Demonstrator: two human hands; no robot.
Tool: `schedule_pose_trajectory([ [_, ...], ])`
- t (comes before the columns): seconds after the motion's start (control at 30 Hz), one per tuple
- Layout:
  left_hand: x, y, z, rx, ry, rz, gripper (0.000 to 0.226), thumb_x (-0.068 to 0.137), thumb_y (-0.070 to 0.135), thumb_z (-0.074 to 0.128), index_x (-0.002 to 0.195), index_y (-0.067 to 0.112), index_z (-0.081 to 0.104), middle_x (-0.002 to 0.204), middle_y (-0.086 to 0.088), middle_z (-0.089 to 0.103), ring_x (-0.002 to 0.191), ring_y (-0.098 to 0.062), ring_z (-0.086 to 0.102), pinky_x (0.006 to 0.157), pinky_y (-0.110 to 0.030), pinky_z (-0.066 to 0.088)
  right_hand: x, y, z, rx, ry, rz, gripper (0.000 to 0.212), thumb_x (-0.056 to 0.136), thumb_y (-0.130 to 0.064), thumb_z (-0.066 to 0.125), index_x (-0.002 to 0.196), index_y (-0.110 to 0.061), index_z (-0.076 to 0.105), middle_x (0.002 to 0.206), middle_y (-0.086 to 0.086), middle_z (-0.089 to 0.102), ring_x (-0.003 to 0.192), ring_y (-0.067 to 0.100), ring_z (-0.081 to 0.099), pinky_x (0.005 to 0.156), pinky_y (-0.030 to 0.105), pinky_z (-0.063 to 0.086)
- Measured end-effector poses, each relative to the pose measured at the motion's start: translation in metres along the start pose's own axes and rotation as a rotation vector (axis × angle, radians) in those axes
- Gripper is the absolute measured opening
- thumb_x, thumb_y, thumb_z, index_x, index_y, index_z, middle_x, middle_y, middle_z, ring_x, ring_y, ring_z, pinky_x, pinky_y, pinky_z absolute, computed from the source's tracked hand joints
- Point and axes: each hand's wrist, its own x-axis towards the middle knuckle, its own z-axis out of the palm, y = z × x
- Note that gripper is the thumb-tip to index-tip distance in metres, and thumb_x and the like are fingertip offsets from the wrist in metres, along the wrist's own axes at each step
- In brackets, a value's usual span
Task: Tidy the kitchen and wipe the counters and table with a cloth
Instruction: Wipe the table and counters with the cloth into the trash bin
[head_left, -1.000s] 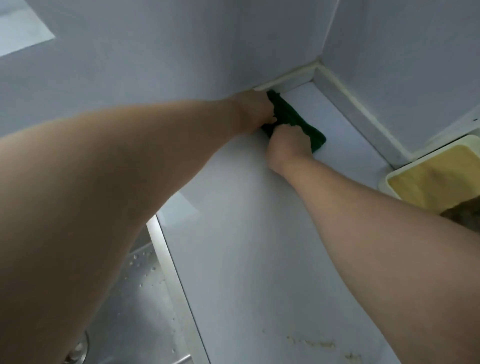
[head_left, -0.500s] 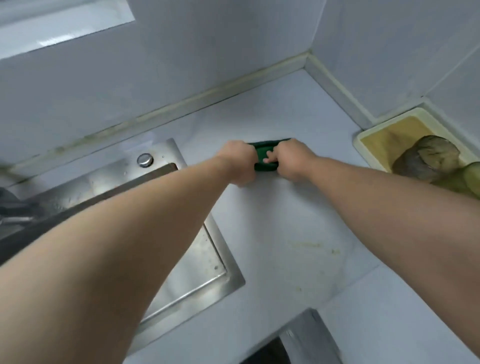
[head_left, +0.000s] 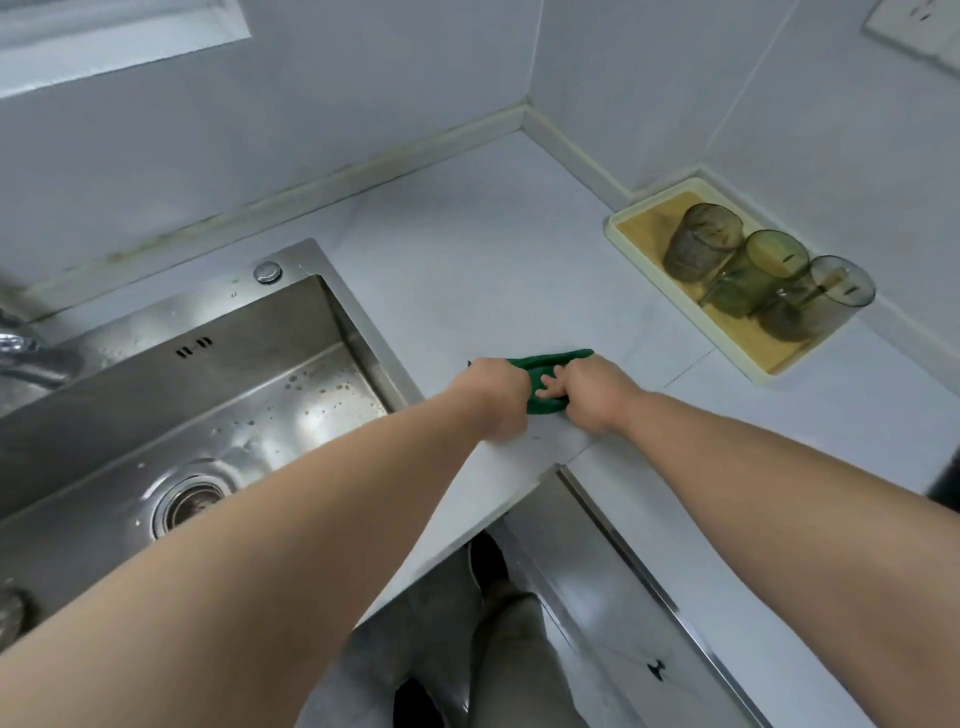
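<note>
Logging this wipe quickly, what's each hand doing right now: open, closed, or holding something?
Left hand: closed, gripping one end of the green cloth.
Right hand: closed, gripping the other end of the same cloth.

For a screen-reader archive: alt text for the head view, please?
The left hand and right hand grip a crumpled green cloth on a pale counter. A stainless steel sink lies left; a cream tray of three tinted glasses stands right.

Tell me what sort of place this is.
Most likely a home kitchen: a stainless steel sink set into a white counter, and a tray of drinking glasses against the wall.
</note>
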Motion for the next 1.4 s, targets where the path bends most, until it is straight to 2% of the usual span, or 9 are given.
schedule_pose_trajectory([
  [0.23,-0.014,0.011,-0.001,-0.064,-0.018,-0.056,0.016,0.086,0.011,0.043,0.083,0.013,0.058,0.073,-0.002,0.051,0.060,-0.016,0.046,0.049,-0.026,0.037,-0.011,-0.002,-0.003,0.052,0.043,-0.009,0.043,0.094,-0.004,0.049,0.128,-0.025,0.067,0.132,-0.007,0.064,0.124,0.018,0.055,0.106,0.028,0.040],
  [0.37,-0.022,0.003,-0.015,-0.228,0.023,-0.163,0.021,0.087,0.011,0.045,0.095,0.014,0.064,0.082,-0.004,0.055,0.062,-0.017,0.049,0.049,-0.028,0.039,-0.011,-0.007,-0.034,0.011,0.002,-0.059,0.053,0.084,0.003,0.046,0.117,-0.026,0.075,0.107,0.003,0.072,0.097,0.025,0.063,0.083,0.032,0.054],
  [0.47,-0.033,-0.007,-0.031,-0.292,0.098,-0.266,0.026,0.086,0.007,0.045,0.097,0.016,0.066,0.079,-0.003,0.053,0.060,-0.018,0.049,0.048,-0.026,0.037,-0.005,-0.014,-0.061,0.012,0.016,-0.119,0.058,0.083,0.005,0.042,0.117,-0.029,0.074,0.101,0.005,0.071,0.090,0.024,0.061,0.076,0.032,0.051],
  [0.63,-0.066,-0.008,-0.030,-0.306,0.165,-0.488,0.015,0.084,0.001,0.045,0.086,0.011,0.056,0.071,-0.003,0.047,0.058,-0.021,0.049,0.055,-0.031,0.043,0.019,-0.054,-0.089,-0.087,0.018,-0.314,0.062,0.077,0.007,0.042,0.113,-0.032,0.075,0.105,0.000,0.073,0.094,0.023,0.063,0.083,0.036,0.055],
  [0.77,-0.081,0.004,0.001,-0.395,0.157,-0.649,0.012,0.088,0.004,0.045,0.086,0.012,0.053,0.070,-0.002,0.043,0.069,-0.024,0.054,0.056,-0.032,0.045,0.038,-0.088,-0.078,-0.248,-0.084,-0.527,0.063,0.076,0.003,0.046,0.116,-0.039,0.071,0.104,-0.002,0.071,0.092,0.027,0.064,0.081,0.040,0.056],
  [0.97,-0.071,0.028,0.036,-0.690,0.143,-0.780,0.013,0.089,0.009,0.045,0.091,0.013,0.058,0.085,-0.006,0.057,0.082,-0.028,0.061,0.067,-0.036,0.053,0.048,-0.092,-0.054,-0.585,-0.222,-0.749,0.048,0.100,-0.013,0.045,0.144,-0.032,0.051,0.150,-0.005,0.048,0.134,0.025,0.046,0.105,0.031,0.038],
  [1.07,-0.056,0.047,0.033,-0.823,0.145,-0.795,0.006,0.085,0.009,0.050,0.082,0.013,0.053,0.081,-0.005,0.053,0.077,-0.027,0.056,0.062,-0.032,0.047,0.047,-0.081,-0.057,-0.568,-0.251,-0.748,0.034,0.099,-0.021,0.049,0.127,-0.026,0.067,0.137,0.001,0.060,0.123,0.028,0.056,0.100,0.038,0.046],
  [1.2,-0.035,0.065,0.027,-0.925,0.144,-0.757,0.007,0.083,0.007,0.049,0.085,0.013,0.052,0.082,-0.007,0.055,0.078,-0.027,0.056,0.062,-0.031,0.045,0.043,-0.060,-0.058,-0.577,-0.288,-0.678,0.028,0.097,-0.020,0.051,0.114,-0.024,0.073,0.127,0.005,0.066,0.107,0.028,0.063,0.088,0.039,0.052],
  [1.4,-0.008,0.090,0.015,-0.927,0.179,-0.562,0.004,0.086,0.011,0.053,0.086,0.016,0.052,0.079,-0.003,0.051,0.073,-0.024,0.050,0.062,-0.029,0.039,0.027,0.009,-0.064,-0.560,-0.244,-0.615,0.035,0.100,-0.017,0.049,0.125,-0.030,0.069,0.136,-0.003,0.062,0.120,0.021,0.058,0.091,0.032,0.047],
])
